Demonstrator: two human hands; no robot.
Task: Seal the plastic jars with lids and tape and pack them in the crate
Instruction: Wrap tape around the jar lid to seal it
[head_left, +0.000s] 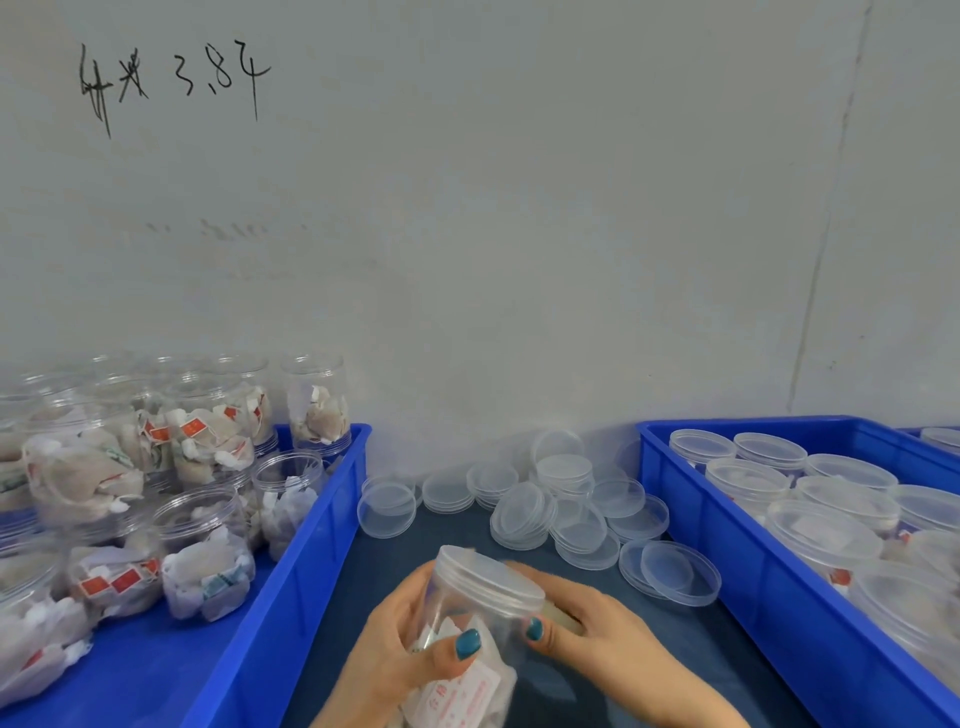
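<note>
A clear plastic jar (470, 613) with white and red sachets inside is tilted low in the middle of the head view, a clear lid (488, 574) on its mouth. My left hand (395, 649) grips the jar's body from the left, thumb across the front. My right hand (587, 618) holds the jar just under the lid from the right, thumb on the wall. Loose clear lids (550, 504) lie piled on the dark table behind. The right blue crate (727, 545) holds several lidded jars (826, 530).
The left blue crate (317, 519) holds several open jars of sachets (208, 566), some stacked. A grey wall with handwriting stands right behind the table. The dark table top (623, 649) runs between the two crates.
</note>
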